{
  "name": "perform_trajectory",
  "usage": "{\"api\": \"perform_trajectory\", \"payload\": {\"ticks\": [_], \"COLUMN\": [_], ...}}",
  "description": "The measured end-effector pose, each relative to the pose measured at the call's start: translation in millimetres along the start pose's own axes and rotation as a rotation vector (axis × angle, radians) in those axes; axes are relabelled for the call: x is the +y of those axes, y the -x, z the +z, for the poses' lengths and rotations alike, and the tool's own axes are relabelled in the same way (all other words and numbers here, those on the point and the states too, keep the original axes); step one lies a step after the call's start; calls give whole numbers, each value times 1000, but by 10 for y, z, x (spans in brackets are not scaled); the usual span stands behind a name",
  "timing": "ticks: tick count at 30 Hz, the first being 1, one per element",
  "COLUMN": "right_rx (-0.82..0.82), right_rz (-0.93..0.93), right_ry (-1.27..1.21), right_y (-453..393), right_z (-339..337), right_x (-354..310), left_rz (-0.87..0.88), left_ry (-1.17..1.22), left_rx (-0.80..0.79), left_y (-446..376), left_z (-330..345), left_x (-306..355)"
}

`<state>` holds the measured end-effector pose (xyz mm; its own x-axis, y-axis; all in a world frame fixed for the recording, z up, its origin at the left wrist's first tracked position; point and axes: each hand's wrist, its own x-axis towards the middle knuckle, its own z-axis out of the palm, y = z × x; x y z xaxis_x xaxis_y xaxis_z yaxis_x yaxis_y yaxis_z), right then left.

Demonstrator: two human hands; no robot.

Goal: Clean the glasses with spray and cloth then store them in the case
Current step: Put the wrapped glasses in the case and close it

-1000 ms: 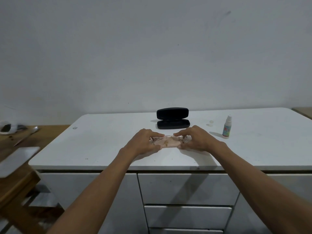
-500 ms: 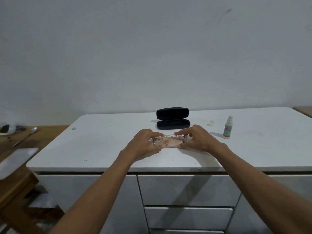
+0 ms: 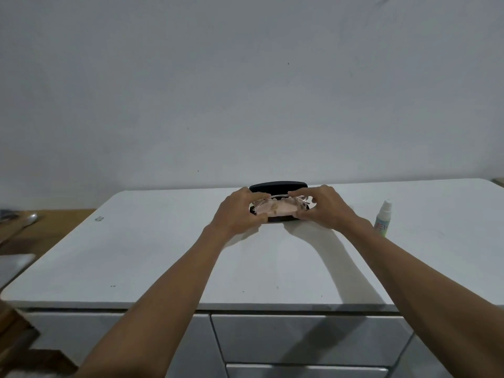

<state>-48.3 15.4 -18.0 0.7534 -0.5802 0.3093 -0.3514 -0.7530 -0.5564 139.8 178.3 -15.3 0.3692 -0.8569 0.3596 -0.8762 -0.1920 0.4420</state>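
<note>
Black hard-shell case point(image 3: 278, 186) sits open near the back edge of the white countertop point(image 3: 136, 257), about mid-width, lid up behind the tray. I'm holding the glasses point(image 3: 281, 204) with the pinkish cloth point(image 3: 275, 210) bundled under them, right over the case's lower half; can't tell if they're touching the tray floor.

My left hand point(image 3: 237, 214) pinches the left end of the bundle, thumb below, fingers curled over top. My right hand point(image 3: 324, 210) pinches the right end the same way, index finger stretched along the top rim.

Frame looks clear plastic, thin and glossy. Cloth is soft and crumpled. Case is matte, oblong, rounded ends.

Spray bottle point(image 3: 384, 219) stands upright toward the right side of the countertop, well apart from the case: small, white cap, printed label.

Countertop is smooth, rounded corners, front half bare. Flat-front drawers point(image 3: 308, 339) below the front edge.
</note>
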Motion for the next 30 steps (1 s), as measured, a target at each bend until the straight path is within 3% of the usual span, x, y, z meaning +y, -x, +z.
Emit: {"api": "perform_trajectory", "payload": {"ticks": [9,16,30], "right_rx": [17,-58,-10], "right_rz": [-20,-30,11], "right_ry": [2,-20,71], "right_y": [-179,-225,-81], "right_z": [156,151,214], "right_x": [180,179,138], "left_rz": [-123,-98,-104], "left_ry": [245,268,265], "left_rx": [112,123,172], "left_y": [-61,-58,53], "left_z": [344,431,384], "left_x": [-112,-197,-211]}}
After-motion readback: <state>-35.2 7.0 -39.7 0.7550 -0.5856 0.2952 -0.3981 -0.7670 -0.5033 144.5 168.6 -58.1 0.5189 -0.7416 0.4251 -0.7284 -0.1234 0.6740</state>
